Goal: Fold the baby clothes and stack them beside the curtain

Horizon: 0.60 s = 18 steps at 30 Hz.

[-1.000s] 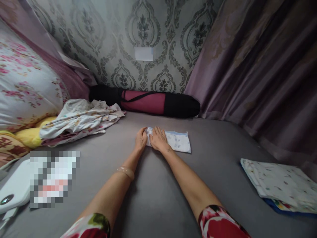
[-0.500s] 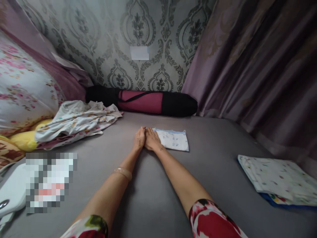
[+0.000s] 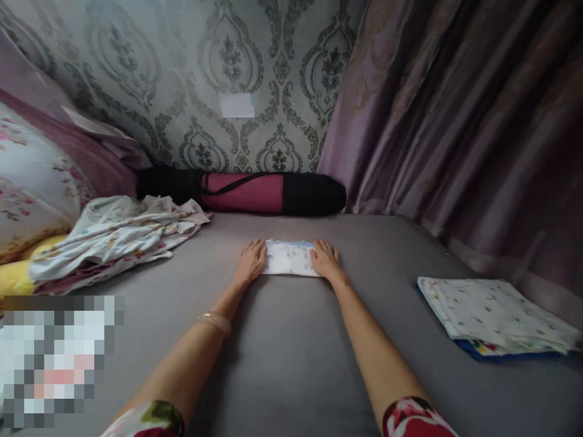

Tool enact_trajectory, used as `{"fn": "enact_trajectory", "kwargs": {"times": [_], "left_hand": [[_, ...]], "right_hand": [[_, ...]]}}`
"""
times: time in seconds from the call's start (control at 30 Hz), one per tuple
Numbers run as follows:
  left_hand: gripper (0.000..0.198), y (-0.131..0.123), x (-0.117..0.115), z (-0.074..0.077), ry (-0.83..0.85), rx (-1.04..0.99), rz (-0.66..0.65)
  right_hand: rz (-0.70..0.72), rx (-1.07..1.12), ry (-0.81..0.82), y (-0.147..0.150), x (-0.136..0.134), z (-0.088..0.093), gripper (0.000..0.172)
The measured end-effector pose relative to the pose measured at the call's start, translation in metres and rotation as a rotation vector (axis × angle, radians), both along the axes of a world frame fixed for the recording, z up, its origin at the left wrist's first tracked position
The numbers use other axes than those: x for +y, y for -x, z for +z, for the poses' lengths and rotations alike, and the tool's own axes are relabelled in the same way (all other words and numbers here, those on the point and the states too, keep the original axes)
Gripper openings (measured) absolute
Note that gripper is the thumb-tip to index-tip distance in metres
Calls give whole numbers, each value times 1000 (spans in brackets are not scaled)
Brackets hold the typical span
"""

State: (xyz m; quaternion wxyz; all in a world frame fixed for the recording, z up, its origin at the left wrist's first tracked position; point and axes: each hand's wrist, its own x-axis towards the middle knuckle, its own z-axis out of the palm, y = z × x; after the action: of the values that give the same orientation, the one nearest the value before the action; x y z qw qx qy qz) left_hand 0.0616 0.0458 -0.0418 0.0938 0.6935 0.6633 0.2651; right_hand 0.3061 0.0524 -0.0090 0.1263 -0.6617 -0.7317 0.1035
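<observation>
A small folded white cloth [image 3: 288, 259] with a pale blue print lies flat on the grey bed sheet [image 3: 291, 340], straight ahead of me. My left hand [image 3: 251, 262] lies flat on its left end, fingers stretched out. My right hand [image 3: 325, 260] lies flat on its right end, fingers spread the same way. Both palms press down on the cloth and neither hand grips it.
A heap of loose printed clothes [image 3: 118, 233] lies at the left by floral pillows [image 3: 31, 182]. A black and pink rolled mat bag [image 3: 241, 191] rests against the patterned wall. Folded printed cloths [image 3: 492, 315] are stacked at the right beside a purple curtain [image 3: 455, 133].
My hands were together at the cloth's left end; the right hand has slid across to its right end. The cloth now looks narrower. The view has shifted to the right.
</observation>
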Motion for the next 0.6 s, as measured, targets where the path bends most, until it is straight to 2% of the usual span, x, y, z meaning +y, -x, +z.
{"fn": "enact_trajectory", "kwargs": {"times": [0.13, 0.27, 0.47, 0.6], "left_hand": [[52, -5, -3, 1, 61, 159, 14], [52, -6, 0, 8, 116, 229, 28], [41, 3, 27, 33, 187, 300, -147], [33, 7, 47, 44, 214, 317, -182]], "right_hand": [[-4, 0, 28, -8, 2, -8, 51], [26, 9, 4, -11, 10, -11, 51], [80, 43, -115, -20, 23, -17, 42], [109, 65, -139, -22, 29, -22, 35]]}}
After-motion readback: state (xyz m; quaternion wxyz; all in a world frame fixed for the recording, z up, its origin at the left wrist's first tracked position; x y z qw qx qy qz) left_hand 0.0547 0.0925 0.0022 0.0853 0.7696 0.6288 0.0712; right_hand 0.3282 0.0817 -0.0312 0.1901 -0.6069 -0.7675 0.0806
